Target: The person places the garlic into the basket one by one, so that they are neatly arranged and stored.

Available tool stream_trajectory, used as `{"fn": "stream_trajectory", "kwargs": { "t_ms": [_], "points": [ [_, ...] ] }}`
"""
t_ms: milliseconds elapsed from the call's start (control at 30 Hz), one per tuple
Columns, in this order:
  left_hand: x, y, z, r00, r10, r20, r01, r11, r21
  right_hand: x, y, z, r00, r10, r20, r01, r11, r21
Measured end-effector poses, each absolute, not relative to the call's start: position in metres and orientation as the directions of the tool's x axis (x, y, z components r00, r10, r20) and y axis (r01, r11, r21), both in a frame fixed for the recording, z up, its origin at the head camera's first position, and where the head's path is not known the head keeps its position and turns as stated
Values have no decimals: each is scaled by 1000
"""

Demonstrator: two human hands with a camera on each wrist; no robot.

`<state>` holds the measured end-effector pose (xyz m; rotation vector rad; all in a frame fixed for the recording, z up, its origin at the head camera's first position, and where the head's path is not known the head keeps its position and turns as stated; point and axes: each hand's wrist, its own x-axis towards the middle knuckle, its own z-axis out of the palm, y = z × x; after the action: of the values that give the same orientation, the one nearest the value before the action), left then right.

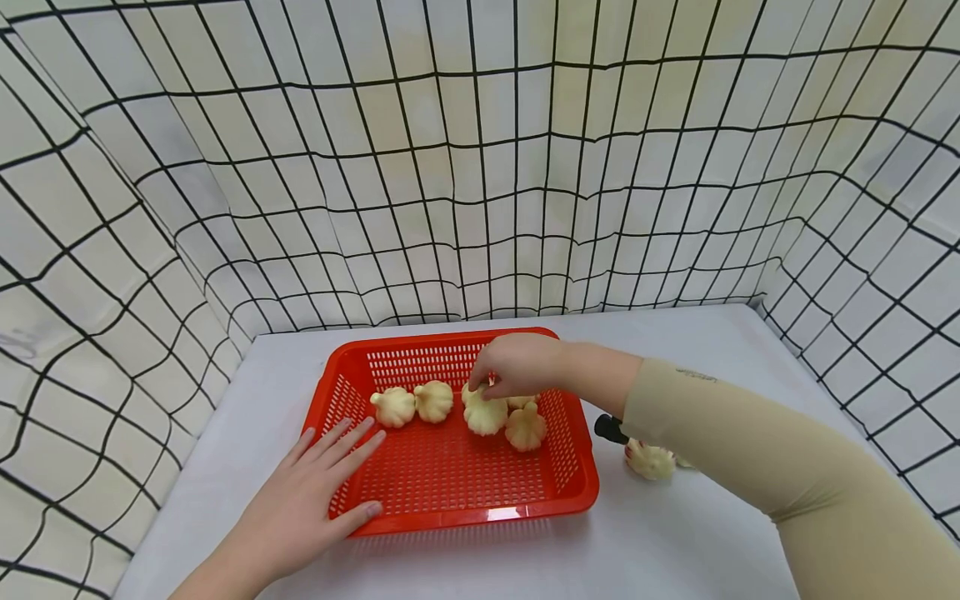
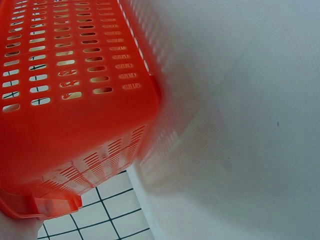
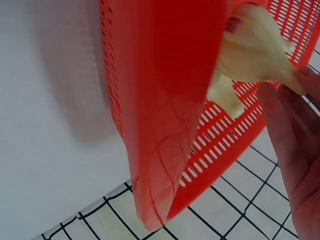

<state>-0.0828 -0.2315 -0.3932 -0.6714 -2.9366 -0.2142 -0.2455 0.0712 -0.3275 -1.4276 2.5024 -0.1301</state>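
My right hand (image 1: pixel 521 365) reaches over the back right of a red perforated plastic basket (image 1: pixel 465 521). It pinches a cream garlic bulb (image 1: pixel 484 417) by the stem; in the right wrist view that bulb (image 3: pixel 252 47) shows a reddish patch. Another garlic bulb (image 1: pixel 526 428) lies close beside it, with others partly covered by the hand. Toward the basket's back left sit two more pale bulbs, a left one (image 1: pixel 394 407) and a right one (image 1: pixel 434 402). My left hand (image 1: pixel 300 504), fingers straight and spread, rests at the basket's left front corner.
Right of the basket, a red-streaked garlic bulb (image 1: pixel 651 460) lies on the white tabletop (image 1: pixel 675 550). A black object (image 1: pixel 611 428) there is partly hidden by the right sleeve (image 1: pixel 720 433). Black wire mesh over white sheeting encloses the back and both sides.
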Motion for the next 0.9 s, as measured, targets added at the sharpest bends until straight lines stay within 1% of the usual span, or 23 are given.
{"fn": "stream_trajectory", "kwargs": {
  "t_ms": [167,333,500,633,900],
  "points": [
    [-83,-231,-394,-894,422,153,440,891,113,-246,67,-337,-483,-843,-237,-835,525,-164],
    [-83,-231,-393,-895,421,145,438,892,115,-246,66,-344,-494,-829,-261,-825,542,-160],
    [-84,-231,-393,-896,421,143,437,893,112,-244,63,-349,-476,-837,-269,-840,523,-142],
    [-83,-231,-393,-896,419,146,436,893,114,-243,60,-351,-459,-849,-262,-863,496,-96],
    [-84,-232,-395,-899,414,144,432,894,122,-240,59,-352,-456,-849,-266,-867,491,-80]
  ]
}}
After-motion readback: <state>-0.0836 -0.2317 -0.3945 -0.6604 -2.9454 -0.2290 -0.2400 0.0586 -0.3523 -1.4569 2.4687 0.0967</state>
